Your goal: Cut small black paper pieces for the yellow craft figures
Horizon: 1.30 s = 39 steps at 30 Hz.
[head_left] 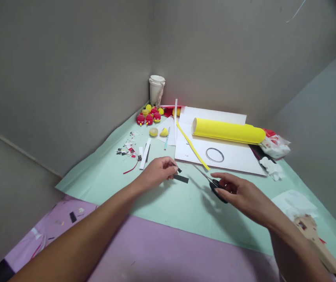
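Note:
My left hand [159,172] is closed in a pinch on a small black paper piece [179,170], above the green table covering [156,203]. Just beneath it lies a black paper strip [181,179]; whether the hand touches that strip I cannot tell. My right hand [235,192] grips black-handled scissors [218,190], fingers around the handles. The scissors' blades point up and left, apart from the black paper, and look closed. A narrow yellow strip [195,148] ends near the blade tips.
A yellow roll [226,131] and a metal ring [215,154] lie on a white board [232,161]. Several red and yellow balls [149,119] sit before a white cup [156,88]. Paper scraps [128,150] are at left, a hot glue gun [310,231] at right.

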Each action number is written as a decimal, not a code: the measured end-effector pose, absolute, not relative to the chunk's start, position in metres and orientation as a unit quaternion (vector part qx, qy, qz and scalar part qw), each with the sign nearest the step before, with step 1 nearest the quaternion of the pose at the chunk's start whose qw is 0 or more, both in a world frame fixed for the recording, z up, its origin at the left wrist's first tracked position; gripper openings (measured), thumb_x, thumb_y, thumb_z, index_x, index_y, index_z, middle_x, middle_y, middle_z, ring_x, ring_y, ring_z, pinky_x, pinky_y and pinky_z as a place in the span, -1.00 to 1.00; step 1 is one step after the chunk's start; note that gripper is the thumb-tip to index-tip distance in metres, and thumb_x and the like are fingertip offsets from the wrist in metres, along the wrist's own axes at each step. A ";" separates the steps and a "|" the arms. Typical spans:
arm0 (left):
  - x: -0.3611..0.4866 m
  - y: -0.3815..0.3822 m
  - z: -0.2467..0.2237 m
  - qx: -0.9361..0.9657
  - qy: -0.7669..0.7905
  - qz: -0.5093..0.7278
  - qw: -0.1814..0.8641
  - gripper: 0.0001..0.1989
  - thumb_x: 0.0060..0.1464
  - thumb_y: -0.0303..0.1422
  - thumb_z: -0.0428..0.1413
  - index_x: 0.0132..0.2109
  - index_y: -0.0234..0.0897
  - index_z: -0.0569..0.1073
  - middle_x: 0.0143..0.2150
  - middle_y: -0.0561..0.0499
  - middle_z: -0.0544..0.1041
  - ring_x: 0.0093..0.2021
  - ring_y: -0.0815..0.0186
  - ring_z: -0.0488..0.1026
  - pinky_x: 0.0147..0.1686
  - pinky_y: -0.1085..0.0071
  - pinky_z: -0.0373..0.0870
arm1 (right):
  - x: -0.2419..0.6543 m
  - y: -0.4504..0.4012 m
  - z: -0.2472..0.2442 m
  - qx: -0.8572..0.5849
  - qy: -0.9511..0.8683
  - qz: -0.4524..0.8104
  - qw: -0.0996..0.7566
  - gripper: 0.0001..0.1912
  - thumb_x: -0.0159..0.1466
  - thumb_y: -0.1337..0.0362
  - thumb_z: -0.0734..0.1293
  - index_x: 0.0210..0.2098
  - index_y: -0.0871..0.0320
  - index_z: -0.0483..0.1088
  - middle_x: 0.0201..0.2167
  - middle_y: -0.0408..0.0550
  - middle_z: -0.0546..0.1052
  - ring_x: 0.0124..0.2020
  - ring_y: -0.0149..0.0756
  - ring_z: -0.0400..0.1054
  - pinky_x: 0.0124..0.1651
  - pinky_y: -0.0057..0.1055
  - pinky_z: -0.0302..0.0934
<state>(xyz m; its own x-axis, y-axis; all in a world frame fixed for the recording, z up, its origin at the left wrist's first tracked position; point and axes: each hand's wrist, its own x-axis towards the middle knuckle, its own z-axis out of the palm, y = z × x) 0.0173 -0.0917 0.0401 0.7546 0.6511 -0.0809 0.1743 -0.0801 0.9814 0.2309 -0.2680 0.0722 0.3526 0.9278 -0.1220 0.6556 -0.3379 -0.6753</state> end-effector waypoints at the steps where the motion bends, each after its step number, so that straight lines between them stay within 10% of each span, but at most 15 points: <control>1: 0.017 -0.092 0.042 0.713 0.295 0.191 0.606 -0.82 0.03 -0.24 0.11 -0.29 -0.27 0.44 -0.38 -0.02 0.51 -0.44 0.33 0.39 -0.42 0.41 0.27 | 0.235 -0.271 0.076 -0.764 -0.508 0.290 0.272 -0.56 0.17 0.12 0.35 0.05 -0.01 0.46 -0.43 -0.11 0.51 -0.45 -0.25 0.33 -0.42 -0.37 0.19; 39: 0.015 -0.100 0.052 0.747 0.257 0.129 0.599 -0.82 0.06 -0.24 0.09 -0.26 -0.25 0.44 -0.45 0.05 0.43 -0.41 0.33 0.37 -0.38 0.40 0.25 | 0.226 -0.278 0.103 -0.698 -0.534 0.432 0.201 -0.56 0.28 0.16 0.30 0.15 -0.10 0.39 -0.12 -0.13 0.53 -0.30 -0.34 0.35 -0.28 -0.44 0.28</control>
